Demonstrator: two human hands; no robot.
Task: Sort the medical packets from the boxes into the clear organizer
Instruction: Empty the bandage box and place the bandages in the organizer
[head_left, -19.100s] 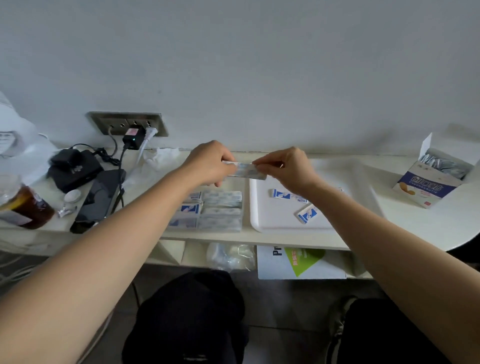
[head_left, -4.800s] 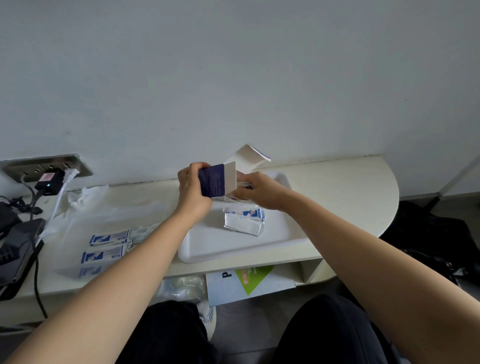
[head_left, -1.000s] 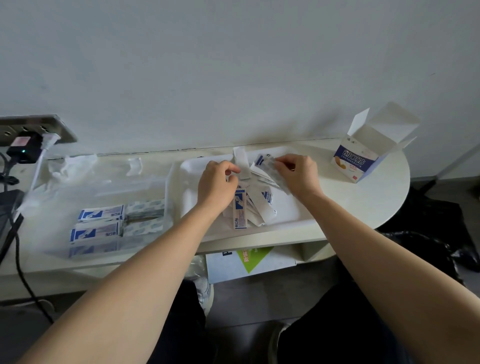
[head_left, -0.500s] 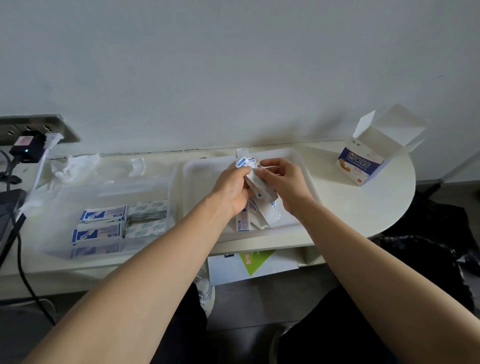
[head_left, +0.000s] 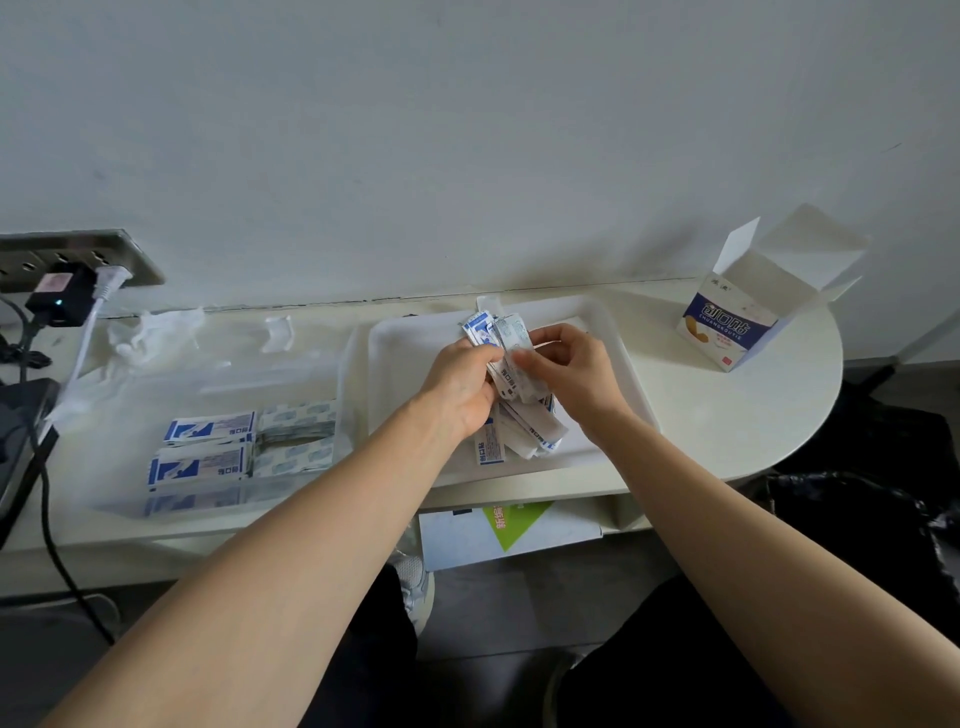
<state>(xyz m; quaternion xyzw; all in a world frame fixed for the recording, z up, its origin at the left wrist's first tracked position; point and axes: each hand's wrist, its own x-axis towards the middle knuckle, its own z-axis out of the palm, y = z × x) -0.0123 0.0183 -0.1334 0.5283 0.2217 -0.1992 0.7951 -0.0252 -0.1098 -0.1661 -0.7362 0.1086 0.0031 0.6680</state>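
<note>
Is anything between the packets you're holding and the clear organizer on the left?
Nothing visible blocks the way. The left hand and right hand hold the packets over the white tray; only its low rim and the side wall of the clear organizer lie between.

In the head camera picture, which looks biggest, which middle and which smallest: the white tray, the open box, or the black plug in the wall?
1. white tray: the largest, wider than both hands together.
2. open box: clearly smaller, even with its flaps up.
3. black plug: the smallest. It sits far off at the edge, but nearness would not change the order.
</note>
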